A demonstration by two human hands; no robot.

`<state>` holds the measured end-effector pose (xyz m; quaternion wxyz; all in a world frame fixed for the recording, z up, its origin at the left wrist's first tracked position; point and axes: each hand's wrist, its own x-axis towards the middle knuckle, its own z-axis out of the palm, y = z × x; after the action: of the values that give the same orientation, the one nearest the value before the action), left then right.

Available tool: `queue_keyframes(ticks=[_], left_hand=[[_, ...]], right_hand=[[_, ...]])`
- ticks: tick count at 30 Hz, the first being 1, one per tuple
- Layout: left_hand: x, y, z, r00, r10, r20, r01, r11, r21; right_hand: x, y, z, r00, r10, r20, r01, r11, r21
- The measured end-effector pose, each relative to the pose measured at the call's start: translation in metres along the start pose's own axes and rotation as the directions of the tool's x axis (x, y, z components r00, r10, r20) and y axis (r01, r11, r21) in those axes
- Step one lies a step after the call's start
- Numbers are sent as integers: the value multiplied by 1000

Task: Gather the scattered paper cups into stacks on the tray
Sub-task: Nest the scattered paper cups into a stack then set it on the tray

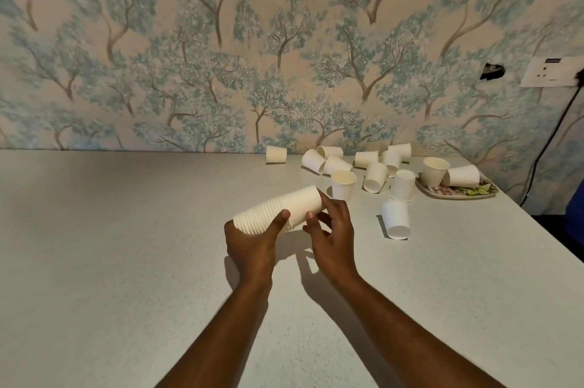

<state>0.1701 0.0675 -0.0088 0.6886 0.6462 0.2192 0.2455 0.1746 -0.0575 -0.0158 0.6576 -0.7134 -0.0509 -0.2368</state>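
Left hand (252, 242) grips the rim end of a nested cup stack (281, 209), held sideways above the table (126, 261). Right hand (331, 229) pinches its base end. One upright cup (343, 183) stands just behind. Thirteen loose cups lie beyond; two, cup (434, 171) and cup (462, 175), rest on the tray (458, 193) at far right.

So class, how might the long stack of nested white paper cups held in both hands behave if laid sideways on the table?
The stack of nested white paper cups probably rolls in a curve, being tapered. It looks light, and may slide apart.
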Motion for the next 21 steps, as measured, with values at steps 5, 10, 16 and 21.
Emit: queue_keyframes(ticks=[5, 10, 16, 21], left_hand=[[35, -16, -19, 999, -43, 19, 42, 998, 39], [79, -26, -34, 997, -68, -24, 69, 997, 46], [141, -23, -27, 996, -91, 3, 91, 994, 56], [203, -31, -12, 995, -80, 57, 77, 996, 44]], right_hand=[[17, 6, 14, 988, 29, 149, -15, 995, -94], [59, 19, 39, 980, 126, 154, -95, 976, -194], [126, 53, 77, 958, 252, 135, -170, 882, -441], [177, 101, 118, 972, 197, 129, -97, 834, -544]])
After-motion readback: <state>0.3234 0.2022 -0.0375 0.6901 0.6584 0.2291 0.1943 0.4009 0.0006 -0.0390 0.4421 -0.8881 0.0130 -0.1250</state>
